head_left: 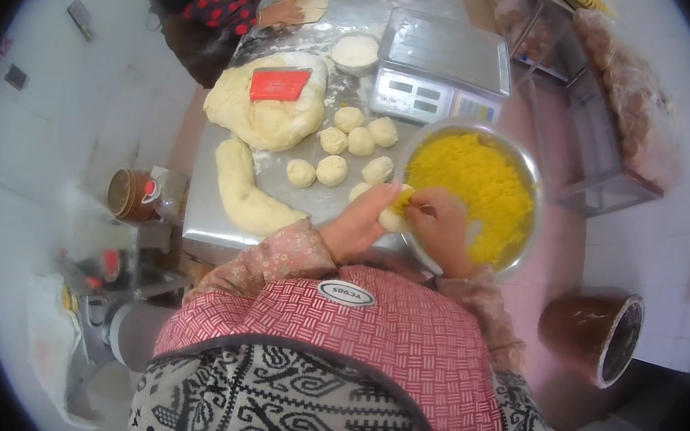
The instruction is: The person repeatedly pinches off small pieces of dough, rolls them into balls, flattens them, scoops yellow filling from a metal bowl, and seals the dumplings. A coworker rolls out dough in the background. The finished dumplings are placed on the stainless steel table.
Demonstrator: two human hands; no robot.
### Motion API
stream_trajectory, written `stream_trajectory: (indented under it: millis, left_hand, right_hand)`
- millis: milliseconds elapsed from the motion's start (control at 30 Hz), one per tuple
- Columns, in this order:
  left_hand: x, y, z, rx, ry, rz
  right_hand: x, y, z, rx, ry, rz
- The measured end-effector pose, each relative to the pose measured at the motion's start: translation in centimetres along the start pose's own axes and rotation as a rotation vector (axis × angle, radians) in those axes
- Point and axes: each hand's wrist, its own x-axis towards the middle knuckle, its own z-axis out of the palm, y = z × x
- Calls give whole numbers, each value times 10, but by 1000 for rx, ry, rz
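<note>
My left hand holds a piece of pale dough with yellow filling on it, above the near rim of a steel bowl. The curled fingers of my right hand pinch at that filling from the other side. Inside the bowl lies a mass of yellow mash. Just beyond my left hand sits a dough ball, with another partly hidden behind the fingers. Several more dough balls rest on the steel table.
A dough roll curves along the table's left side. Behind it, a red scraper lies on a large dough lump. A bowl of white powder stands beside a digital scale. At far left, another person's hands press flat dough.
</note>
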Motion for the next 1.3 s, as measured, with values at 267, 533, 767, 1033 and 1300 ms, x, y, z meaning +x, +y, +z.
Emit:
stream_trajectory:
  millis: [267, 533, 767, 1033, 1300]
  left_hand:
    - [-3, 3, -19, 297, -141, 140]
    - [-4, 7, -15, 173, -78, 101]
    - [-4, 11, -19, 235, -5, 230]
    - [-17, 22, -16, -53, -113, 214]
    - [-37, 32, -31, 216, 22, 337]
  right_hand:
    - [5, -33, 0, -26, -35, -206]
    - [1, -18, -7, 344, -39, 202]
    - [-8, 18, -32, -433, 153, -233]
    - [-3, -32, 21, -379, 49, -477]
    - [9, -50, 25, -326, -30, -591]
